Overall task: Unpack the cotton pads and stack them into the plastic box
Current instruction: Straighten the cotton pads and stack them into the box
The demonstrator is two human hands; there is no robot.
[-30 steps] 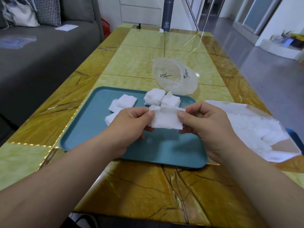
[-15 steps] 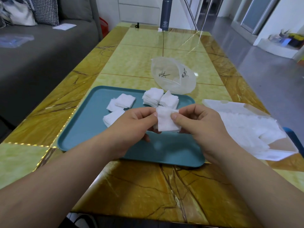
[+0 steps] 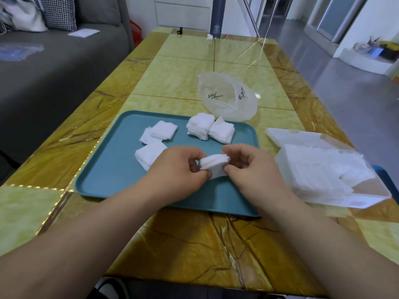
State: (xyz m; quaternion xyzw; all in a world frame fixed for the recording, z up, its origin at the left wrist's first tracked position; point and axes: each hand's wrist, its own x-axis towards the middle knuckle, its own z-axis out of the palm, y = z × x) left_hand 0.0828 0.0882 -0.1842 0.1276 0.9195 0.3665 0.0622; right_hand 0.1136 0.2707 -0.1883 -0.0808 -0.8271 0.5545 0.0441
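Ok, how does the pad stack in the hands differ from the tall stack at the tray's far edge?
The held stack is pinched between left hand and right hand over the tray; the tall stack lies on it, untouched. The held stack looks thinner than the tall stack. Both are white square pads.

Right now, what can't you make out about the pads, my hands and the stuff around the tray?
Head view only.
Held pad stack: pad count; the left hand and right hand fingers cover its ends.
Near-left pad pile: one corner hidden behind the left hand.
Translucent container: contents blurred by frosted walls.
Blue object: mostly hidden behind the pad case.
Dark bottle: top cut off by the upper edge.
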